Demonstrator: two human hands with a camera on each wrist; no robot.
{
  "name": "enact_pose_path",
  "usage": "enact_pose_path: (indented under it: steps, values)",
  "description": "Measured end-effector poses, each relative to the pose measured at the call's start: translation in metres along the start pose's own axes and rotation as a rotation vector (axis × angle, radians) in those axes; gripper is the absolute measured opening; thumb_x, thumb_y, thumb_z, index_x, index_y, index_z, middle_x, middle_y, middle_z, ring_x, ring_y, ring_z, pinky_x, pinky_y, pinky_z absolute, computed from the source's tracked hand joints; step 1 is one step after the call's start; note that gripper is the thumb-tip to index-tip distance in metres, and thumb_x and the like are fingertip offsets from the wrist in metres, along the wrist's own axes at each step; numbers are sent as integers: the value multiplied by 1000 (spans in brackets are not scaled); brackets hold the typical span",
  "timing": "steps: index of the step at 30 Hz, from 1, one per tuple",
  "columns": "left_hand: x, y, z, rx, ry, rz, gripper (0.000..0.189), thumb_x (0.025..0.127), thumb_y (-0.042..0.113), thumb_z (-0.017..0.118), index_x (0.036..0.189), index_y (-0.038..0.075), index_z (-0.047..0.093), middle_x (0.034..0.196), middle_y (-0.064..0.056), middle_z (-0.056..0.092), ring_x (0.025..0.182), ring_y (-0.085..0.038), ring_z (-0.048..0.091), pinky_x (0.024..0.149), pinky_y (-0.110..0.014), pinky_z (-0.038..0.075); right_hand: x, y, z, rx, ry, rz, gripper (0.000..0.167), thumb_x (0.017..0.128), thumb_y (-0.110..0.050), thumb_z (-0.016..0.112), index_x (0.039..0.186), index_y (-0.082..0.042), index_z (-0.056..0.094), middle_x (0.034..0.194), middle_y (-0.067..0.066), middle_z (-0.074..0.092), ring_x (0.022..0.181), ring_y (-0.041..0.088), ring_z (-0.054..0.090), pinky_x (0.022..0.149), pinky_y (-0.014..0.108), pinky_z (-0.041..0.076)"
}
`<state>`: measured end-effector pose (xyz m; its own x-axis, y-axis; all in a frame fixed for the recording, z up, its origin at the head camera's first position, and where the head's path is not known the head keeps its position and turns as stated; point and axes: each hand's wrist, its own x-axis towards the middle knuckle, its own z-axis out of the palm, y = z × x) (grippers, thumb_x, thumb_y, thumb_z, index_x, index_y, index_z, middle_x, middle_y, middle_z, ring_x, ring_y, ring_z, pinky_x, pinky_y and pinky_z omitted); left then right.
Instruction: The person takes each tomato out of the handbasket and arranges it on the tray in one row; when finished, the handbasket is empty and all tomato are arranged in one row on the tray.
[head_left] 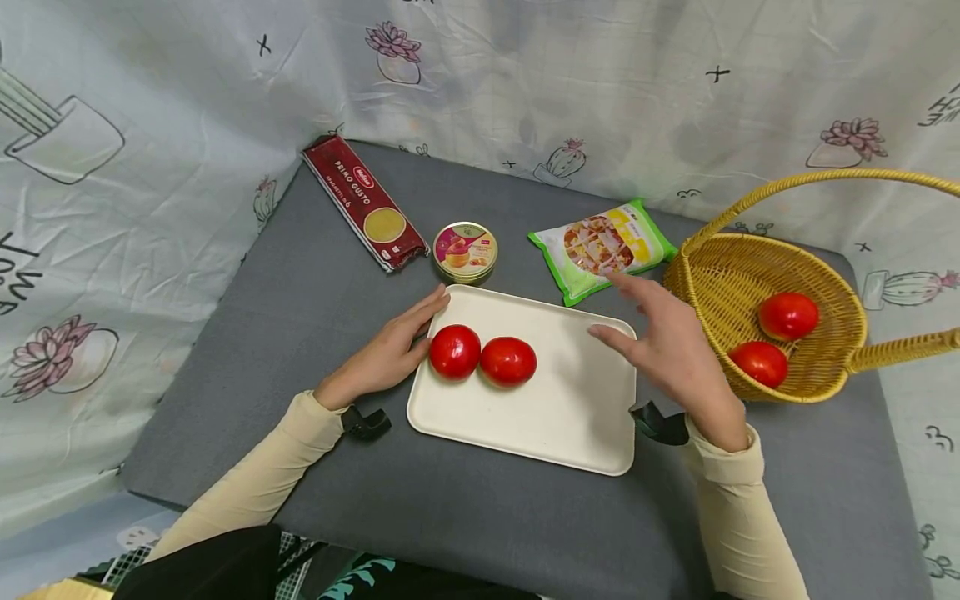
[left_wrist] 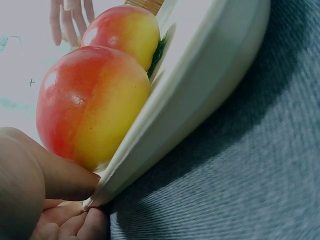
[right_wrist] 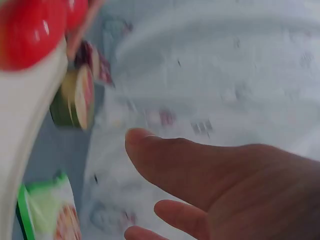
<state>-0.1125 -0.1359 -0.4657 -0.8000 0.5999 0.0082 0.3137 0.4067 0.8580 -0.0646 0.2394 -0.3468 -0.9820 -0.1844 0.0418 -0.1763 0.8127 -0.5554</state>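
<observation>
A cream rectangular tray (head_left: 562, 421) lies on the grey table with two glossy red tomatoes side by side on its left half, the left tomato (head_left: 454, 352) and the right tomato (head_left: 508, 362). My left hand (head_left: 386, 354) grips the tray's left edge; in the left wrist view the thumb (left_wrist: 70, 182) lies over the rim and the fingers curl below it. That close view shows yellow sides on both tomatoes. Over the tray's right end, my right hand (head_left: 675, 350) is held with fingers spread and nothing in it, its thumb (right_wrist: 165, 155) apart from the fingers.
At the right stands a yellow wicker basket (head_left: 697, 292) with a tall handle, two more tomatoes (head_left: 789, 316) inside. Behind the tray are a green-and-white food bag (head_left: 630, 237), a round tin (head_left: 465, 252) and a dark red spaghetti packet (head_left: 360, 196). A patterned curtain (head_left: 487, 100) borders the table.
</observation>
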Motion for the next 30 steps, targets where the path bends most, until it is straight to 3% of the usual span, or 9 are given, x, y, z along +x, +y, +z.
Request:
enact_pose_path:
  steps: [4,8,10,13,15,18,20,23,30]
  values:
    - [0,0,0,-2,4,15,66,105,-6,58,165,-2,33,176,-15,19,160,-29,23,121,-46,37,-3,25,-25,21,67,82,71,92,-24,87,153,-3,55,144,25,62,127,46,61,104,66,50]
    - [0,1,0,-11,8,18,65,105,-6,58,165,-2,33,176,-16,19,161,-30,23,121,-46,36,-5,58,-52,6,110,202,72,96,-37,82,155,-6,54,146,27,60,129,49,58,103,68,48]
    - [0,2,0,-19,8,19,65,105,-6,58,165,-3,33,176,-16,19,161,-30,23,121,-46,36,-6,78,-65,-23,121,254,73,98,-42,79,157,-7,52,147,27,59,128,50,58,100,55,52]
    - [0,2,0,-16,10,22,64,105,-7,57,164,-3,33,176,-17,19,160,-31,23,121,-46,36,-9,109,-82,-48,101,323,77,100,-47,74,161,-8,47,152,28,55,130,53,55,93,35,48]
    - [0,1,0,-14,11,23,64,105,-7,57,164,-4,33,176,-17,19,160,-31,23,121,-46,36,-11,128,-93,-50,76,368,79,102,-48,70,163,-7,42,156,29,50,133,55,52,96,33,46]
    - [1,1,0,-10,10,25,64,105,-7,57,164,-4,33,176,-17,19,160,-31,23,121,-46,36,-16,153,-105,-20,46,463,86,104,-50,65,167,-4,30,163,32,38,141,58,42,116,53,44]
    - [1,1,1,-10,10,22,64,105,-7,57,164,-4,33,176,-17,19,160,-31,23,121,-46,36,-19,166,-111,1,38,525,90,105,-51,62,168,-1,23,166,34,30,145,61,36,115,72,35]
    - [0,1,0,-12,10,19,65,104,-8,57,164,-3,33,176,-17,19,161,-31,23,121,-46,36,-22,179,-115,-4,36,584,93,105,-53,59,168,2,17,166,37,25,146,63,31,113,78,30]
    - [0,2,0,-26,10,21,66,103,-9,58,165,-3,32,176,-16,19,160,-30,23,120,-46,37,-23,198,-118,-105,-59,568,95,106,-55,58,161,14,23,156,47,30,134,66,35,107,80,33]
